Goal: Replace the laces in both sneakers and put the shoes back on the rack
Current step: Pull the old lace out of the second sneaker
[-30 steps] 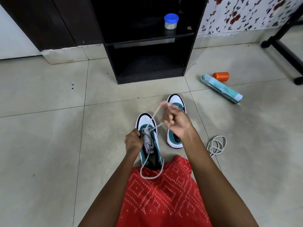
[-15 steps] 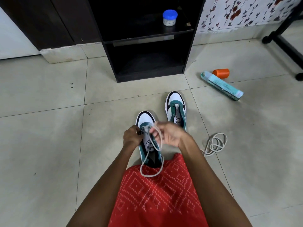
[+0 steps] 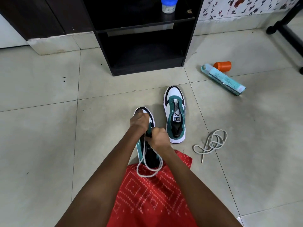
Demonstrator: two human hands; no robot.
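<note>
Item: near sneaker [image 3: 140, 153], lacing under way.
My left hand [image 3: 139, 120] grips its forepart, right hand [image 3: 158, 138] pinches the lace [image 3: 147, 173]; I'd even both ends before the next eyelet.

Near low-top sneaker [image 3: 139, 151] and far low-top sneaker [image 3: 175, 112] are both white with teal panels and black trim. The threaded cord lace [image 3: 147, 176] and loose cord lace [image 3: 211, 143] look off-white. Lap cloth [image 3: 147, 202]: red, white dotted diamonds. Wooden rack [image 3: 105, 38] is black, floor tiles [image 3: 41, 128] pale beige.
</note>
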